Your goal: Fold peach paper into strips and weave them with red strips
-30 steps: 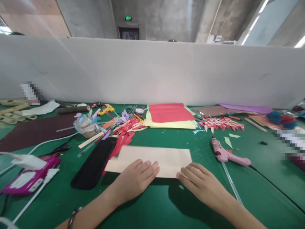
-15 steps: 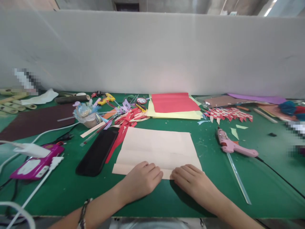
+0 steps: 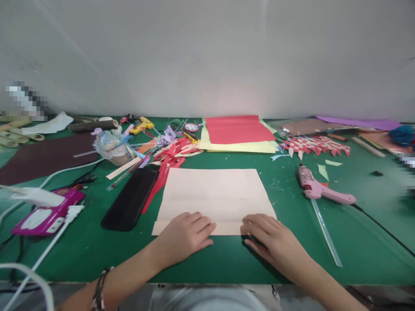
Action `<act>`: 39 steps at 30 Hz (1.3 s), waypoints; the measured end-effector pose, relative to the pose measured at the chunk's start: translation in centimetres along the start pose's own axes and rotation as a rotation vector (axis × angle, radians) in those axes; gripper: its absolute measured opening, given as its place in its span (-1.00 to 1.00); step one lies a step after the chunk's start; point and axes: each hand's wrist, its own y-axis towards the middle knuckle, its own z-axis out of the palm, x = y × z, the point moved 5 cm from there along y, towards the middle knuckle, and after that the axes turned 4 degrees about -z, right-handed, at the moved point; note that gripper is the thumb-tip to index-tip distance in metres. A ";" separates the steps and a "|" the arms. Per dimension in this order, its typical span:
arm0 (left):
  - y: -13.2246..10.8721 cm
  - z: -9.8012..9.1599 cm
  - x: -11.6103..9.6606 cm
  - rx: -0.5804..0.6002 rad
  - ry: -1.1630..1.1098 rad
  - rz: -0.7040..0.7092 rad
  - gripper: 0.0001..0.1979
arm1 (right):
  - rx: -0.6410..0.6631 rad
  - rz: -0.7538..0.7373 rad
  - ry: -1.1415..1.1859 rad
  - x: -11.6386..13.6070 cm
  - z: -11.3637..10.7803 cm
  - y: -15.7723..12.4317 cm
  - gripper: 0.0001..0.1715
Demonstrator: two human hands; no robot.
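A: Where was the pale paper sheet (image 3: pixel 214 190)?
B: It lay on the green table (image 3: pixel 227 265), just in front of the person, with a narrow folded strip (image 3: pixel 227 229) along its near edge.
A: And how was the grip?
B: The left hand (image 3: pixel 188 235) and the right hand (image 3: pixel 274 235) rested on this strip, apart from each other — fingers loosely bent, thumbs away from them, so neither hand was closed around the paper.
A: What was around it?
B: On the left, red paper strips (image 3: pixel 151 196); on the right, a pink glue gun (image 3: pixel 314 186) with its clear glue stick (image 3: pixel 327 233); behind, a red sheet (image 3: pixel 240 129) upon pale yellow sheets (image 3: pixel 240 147).
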 end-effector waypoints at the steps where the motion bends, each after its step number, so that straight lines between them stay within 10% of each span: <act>1: -0.1 0.0 0.2 0.011 -0.044 -0.050 -0.76 | -0.001 0.051 0.019 -0.2 0.0 -0.1 -0.85; 10: 2.1 1.0 0.5 0.125 -0.257 -0.375 -0.88 | -0.033 0.318 0.019 -0.9 1.4 0.5 -0.86; 21: 1.1 2.0 -0.1 0.140 -0.259 -0.074 -0.64 | -0.033 0.299 -0.072 -1.0 1.5 0.8 -0.82; 39: 0.9 2.8 0.0 0.346 -0.321 0.004 -0.33 | 0.031 0.288 -0.215 -1.3 2.0 1.1 -0.68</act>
